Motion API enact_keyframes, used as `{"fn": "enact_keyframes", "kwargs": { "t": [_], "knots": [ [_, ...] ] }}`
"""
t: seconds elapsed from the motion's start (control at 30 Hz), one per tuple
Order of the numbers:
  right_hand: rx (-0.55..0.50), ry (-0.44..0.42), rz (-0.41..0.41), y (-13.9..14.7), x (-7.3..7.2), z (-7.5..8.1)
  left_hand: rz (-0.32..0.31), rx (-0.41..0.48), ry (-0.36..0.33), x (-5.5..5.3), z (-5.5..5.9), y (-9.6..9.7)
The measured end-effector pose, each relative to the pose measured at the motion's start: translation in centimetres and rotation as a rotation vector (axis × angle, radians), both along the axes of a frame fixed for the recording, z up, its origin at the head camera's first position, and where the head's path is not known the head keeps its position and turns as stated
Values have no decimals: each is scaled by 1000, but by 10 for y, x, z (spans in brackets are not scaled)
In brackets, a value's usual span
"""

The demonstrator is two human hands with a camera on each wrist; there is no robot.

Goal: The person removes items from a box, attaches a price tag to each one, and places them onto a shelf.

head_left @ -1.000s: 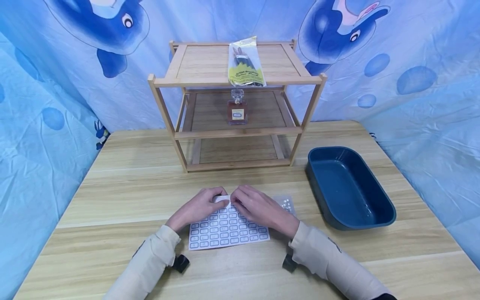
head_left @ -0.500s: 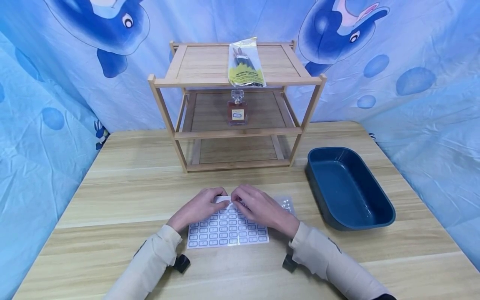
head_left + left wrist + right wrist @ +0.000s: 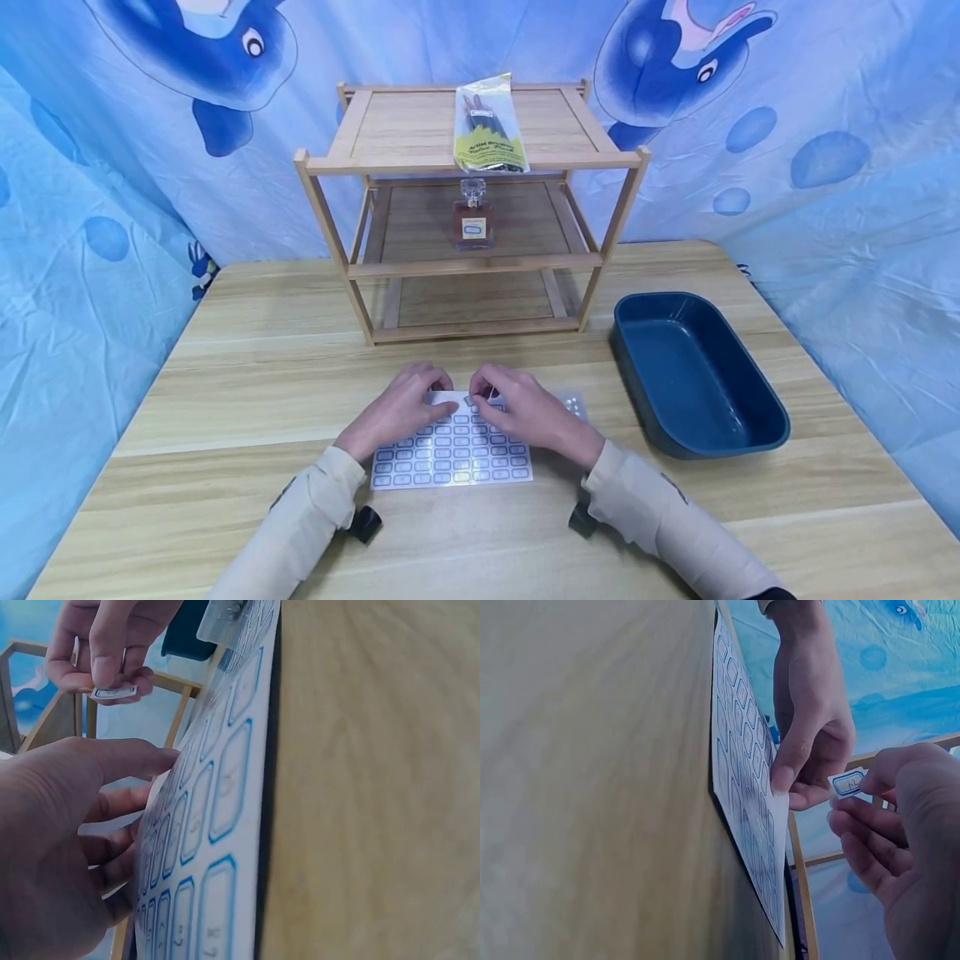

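A white sheet of blue-framed label stickers (image 3: 453,457) lies on the table in front of the shelf. My left hand (image 3: 405,410) grips its far edge, thumb on top and fingers behind it. Just right of that, my right hand (image 3: 528,414) pinches a single small sticker (image 3: 847,783) between thumb and fingertips, clear of the sheet. In the right wrist view the sticker shows a blue frame with a faint mark inside. The left wrist view also shows the sticker (image 3: 114,693) above my left thumb.
A three-tier wooden shelf (image 3: 476,268) stands behind, with a packet of artist brushes (image 3: 491,133) on top and a perfume bottle (image 3: 473,221) on the middle tier. To the right sits a dark blue basin (image 3: 686,375). A clear plastic bag (image 3: 574,405) lies partly behind my right hand.
My right hand has moved slightly right, away from my left thumb, and the sticker has come off the sheet into its fingertips. The sheet has shifted slightly.
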State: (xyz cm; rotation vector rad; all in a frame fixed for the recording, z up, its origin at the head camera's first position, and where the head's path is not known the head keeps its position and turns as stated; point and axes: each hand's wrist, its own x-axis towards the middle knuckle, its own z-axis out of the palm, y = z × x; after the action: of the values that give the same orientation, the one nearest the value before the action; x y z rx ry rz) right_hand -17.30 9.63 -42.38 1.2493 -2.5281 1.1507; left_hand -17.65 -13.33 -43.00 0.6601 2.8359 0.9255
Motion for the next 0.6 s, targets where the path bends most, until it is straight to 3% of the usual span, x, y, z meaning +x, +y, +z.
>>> {"fn": "enact_keyframes", "kwargs": {
  "t": [0.23,0.33,0.5,0.6],
  "knots": [
    [-37,-28,1,4,-1,-1,25,-6,44,2,-2,0],
    [-45,-52,5,6,-2,-1,8,75,54,4,-1,1],
    [-42,-84,1,9,-3,1,-84,277,9,6,2,6],
    [-49,-81,2,10,-3,2,-122,344,-10,8,5,10]
  ]
}}
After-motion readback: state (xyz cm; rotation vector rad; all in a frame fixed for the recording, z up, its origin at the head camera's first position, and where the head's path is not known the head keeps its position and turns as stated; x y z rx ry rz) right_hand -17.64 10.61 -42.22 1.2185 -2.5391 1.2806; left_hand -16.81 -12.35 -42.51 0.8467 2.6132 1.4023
